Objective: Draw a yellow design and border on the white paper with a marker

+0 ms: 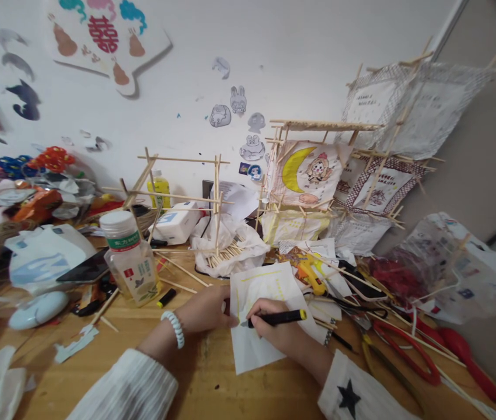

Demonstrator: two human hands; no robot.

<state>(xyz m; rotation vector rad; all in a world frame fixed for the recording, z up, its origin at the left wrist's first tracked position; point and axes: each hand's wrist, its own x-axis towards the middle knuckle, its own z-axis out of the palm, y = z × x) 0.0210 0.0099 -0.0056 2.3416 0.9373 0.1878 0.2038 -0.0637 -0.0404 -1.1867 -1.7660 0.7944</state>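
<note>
Snugly, right hand (274, 326) pinches a cylindrical black marker (283, 317); left hand (208, 309) curls against thin white paper (252, 353), its grip unclear.

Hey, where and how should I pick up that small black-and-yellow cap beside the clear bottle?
Pinch the cap across its middle, probably with the left hand, which is nearer. Come from above, on the side toward you: it lies on its side, slanted, on the table, and the upright bottle stands close on its left.
</note>
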